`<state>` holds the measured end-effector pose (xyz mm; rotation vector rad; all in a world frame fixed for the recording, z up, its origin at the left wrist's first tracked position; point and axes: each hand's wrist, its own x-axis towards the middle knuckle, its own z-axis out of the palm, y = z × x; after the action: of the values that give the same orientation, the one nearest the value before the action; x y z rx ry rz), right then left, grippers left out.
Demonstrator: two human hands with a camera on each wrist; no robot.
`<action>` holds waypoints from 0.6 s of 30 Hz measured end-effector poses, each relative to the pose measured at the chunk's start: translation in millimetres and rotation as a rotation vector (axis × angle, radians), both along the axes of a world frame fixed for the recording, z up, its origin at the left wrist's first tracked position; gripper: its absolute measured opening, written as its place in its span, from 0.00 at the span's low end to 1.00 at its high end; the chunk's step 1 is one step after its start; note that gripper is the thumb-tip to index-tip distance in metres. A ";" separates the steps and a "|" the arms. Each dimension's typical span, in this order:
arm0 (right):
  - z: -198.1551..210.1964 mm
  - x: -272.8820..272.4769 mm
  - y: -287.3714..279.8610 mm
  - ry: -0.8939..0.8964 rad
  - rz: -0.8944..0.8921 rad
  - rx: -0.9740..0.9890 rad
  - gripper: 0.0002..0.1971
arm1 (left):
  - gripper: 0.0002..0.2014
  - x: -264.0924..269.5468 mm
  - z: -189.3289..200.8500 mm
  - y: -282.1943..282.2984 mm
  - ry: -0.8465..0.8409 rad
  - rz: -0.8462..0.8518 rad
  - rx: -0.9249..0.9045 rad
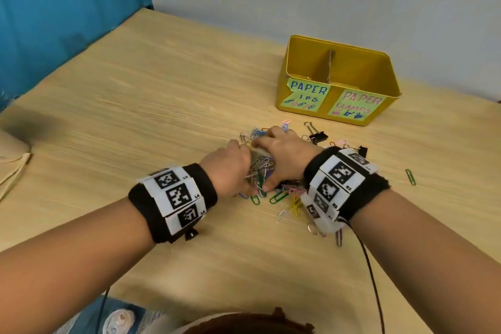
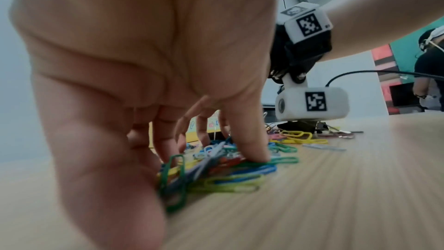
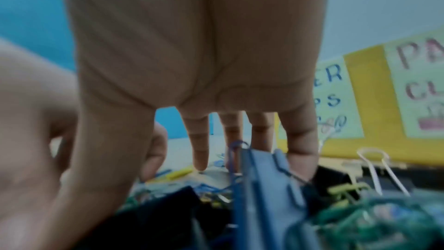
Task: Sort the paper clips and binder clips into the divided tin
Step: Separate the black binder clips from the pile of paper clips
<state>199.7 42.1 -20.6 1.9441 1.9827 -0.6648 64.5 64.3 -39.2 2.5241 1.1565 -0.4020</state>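
Note:
A mixed pile of coloured paper clips (image 1: 264, 168) and black binder clips (image 1: 317, 136) lies on the wooden table, in front of the yellow divided tin (image 1: 339, 112). The tin's labels read PAPER CLIPS on the left and PAPER CLAMPS on the right, with a cardboard divider (image 1: 330, 62) between the two halves. My left hand (image 1: 235, 171) reaches into the pile from the left, fingertips down on the paper clips (image 2: 228, 174). My right hand (image 1: 279, 150) lies spread over the pile's far side, its fingers (image 3: 200, 151) straight and touching clips. Neither hand visibly lifts anything.
A stray green paper clip (image 1: 410, 177) lies apart at the right. More clips trail out under my right wrist (image 1: 295, 206). A beige object with a cord (image 1: 12, 149) sits at the left table edge. Blue curtain (image 1: 54, 22) and a wall stand behind.

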 end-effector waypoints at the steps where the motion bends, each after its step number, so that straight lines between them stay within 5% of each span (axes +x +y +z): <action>1: 0.2 -0.3 0.7 -0.010 0.005 0.001 0.45 | 0.34 1.1 0.6 0.3 -0.019 0.004 -0.021; 8: -1.6 -4.2 12.4 0.027 0.091 0.075 0.17 | 0.14 4.2 1.6 11.0 -0.061 -0.001 -0.062; 15: 2.1 21.9 15.7 0.277 -0.180 -0.002 0.04 | 0.03 1.4 7.5 29.8 -0.118 0.123 -0.255; 18: 2.3 34.0 12.4 0.563 -0.380 -0.066 0.09 | 0.07 -1.4 5.1 38.7 -0.157 0.142 -0.289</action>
<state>233.6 54.5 -18.3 2.2965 1.8308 -1.4937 63.1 103.0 -34.1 2.1693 1.1203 -0.3040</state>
